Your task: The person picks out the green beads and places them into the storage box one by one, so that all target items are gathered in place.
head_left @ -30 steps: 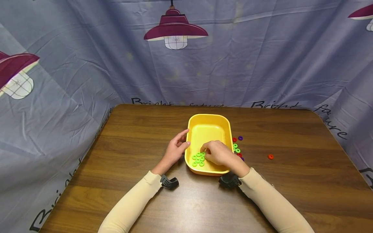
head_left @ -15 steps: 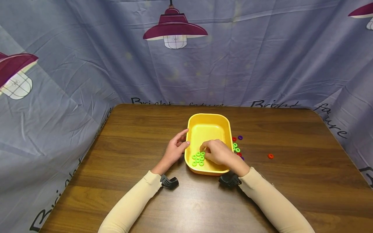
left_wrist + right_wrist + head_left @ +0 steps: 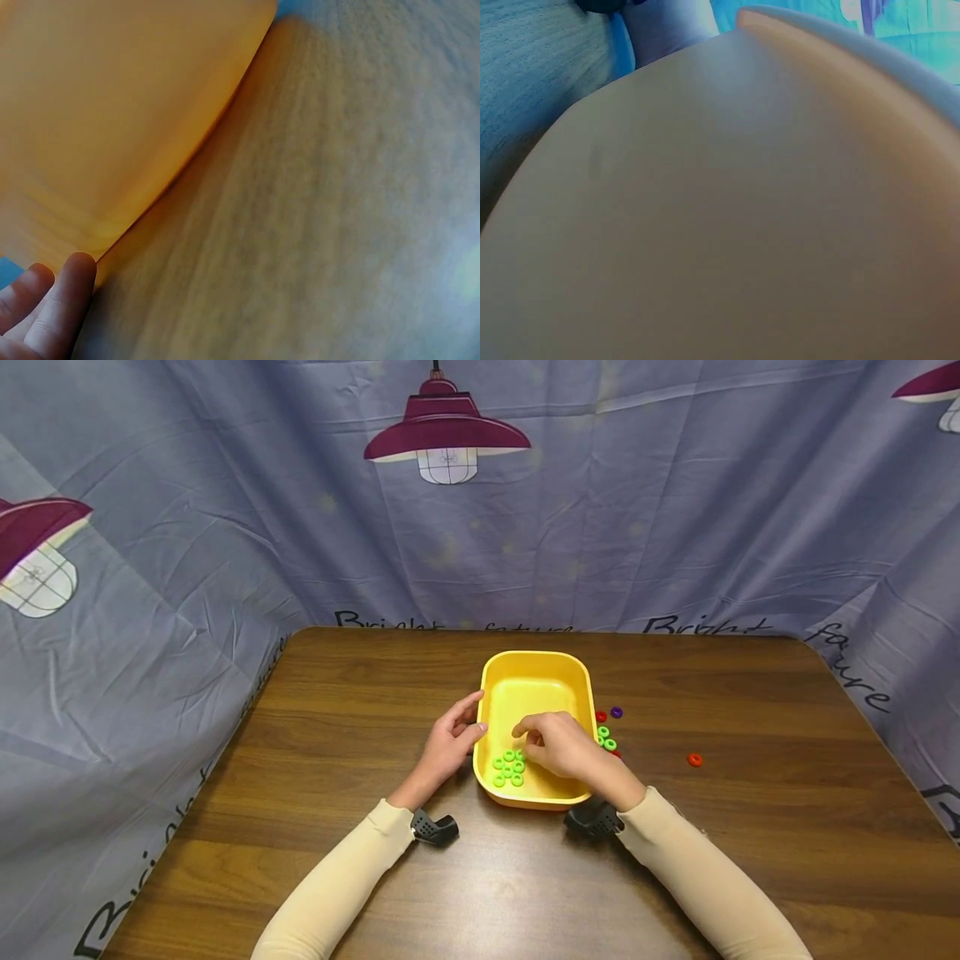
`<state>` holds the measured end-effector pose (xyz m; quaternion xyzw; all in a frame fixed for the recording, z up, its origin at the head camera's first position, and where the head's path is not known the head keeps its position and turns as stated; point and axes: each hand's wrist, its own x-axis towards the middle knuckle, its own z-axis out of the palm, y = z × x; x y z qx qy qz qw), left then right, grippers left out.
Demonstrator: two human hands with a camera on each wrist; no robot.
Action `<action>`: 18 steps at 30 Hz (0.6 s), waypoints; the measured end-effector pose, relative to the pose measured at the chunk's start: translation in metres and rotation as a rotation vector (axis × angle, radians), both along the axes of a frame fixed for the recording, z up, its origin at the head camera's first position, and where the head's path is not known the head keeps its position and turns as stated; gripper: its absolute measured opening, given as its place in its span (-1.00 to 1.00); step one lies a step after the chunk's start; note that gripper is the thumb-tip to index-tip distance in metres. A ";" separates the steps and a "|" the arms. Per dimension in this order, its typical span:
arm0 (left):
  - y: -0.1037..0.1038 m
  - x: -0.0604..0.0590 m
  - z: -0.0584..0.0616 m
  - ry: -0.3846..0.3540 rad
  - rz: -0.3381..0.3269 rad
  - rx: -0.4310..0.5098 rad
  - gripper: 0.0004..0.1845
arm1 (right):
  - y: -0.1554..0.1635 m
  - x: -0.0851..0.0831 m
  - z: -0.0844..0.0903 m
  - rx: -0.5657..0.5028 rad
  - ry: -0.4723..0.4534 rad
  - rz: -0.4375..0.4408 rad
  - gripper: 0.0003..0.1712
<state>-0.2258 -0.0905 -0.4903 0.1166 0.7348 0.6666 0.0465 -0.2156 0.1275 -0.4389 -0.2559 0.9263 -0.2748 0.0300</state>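
Note:
Several small green rings lie grouped at the near left corner inside a yellow tray. My left hand rests at the tray's left side, thumb at the rim and fingers against the outer wall. The left wrist view shows fingertips at the lower part of the tray's side. Over the tray, just right of the green rings, hovers my right hand, its index finger and thumb loosely bent and apart. I see nothing between them. In the right wrist view the tray's wall fills most of the picture and hides the fingers.
Right of the tray, partly hidden by it and the right arm, lie more green rings, a red ring and a purple ring. An orange-red ring lies farther right on the wooden table. A printed curtain stands behind.
My right hand has lifted slightly away from the green rings, and its index finger and thumb have spread apart. The left hand stays at the tray's side.

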 end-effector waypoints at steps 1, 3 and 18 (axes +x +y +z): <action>0.000 0.000 0.000 -0.002 -0.002 -0.002 -0.40 | 0.001 0.000 0.001 -0.009 0.004 0.001 -0.76; -0.001 -0.001 -0.001 -0.007 -0.005 -0.007 -0.40 | 0.003 -0.001 0.004 -0.029 0.011 0.000 -0.76; 0.000 0.002 0.001 0.001 0.014 -0.003 -0.39 | 0.061 -0.003 0.032 -0.136 0.077 -0.174 -0.78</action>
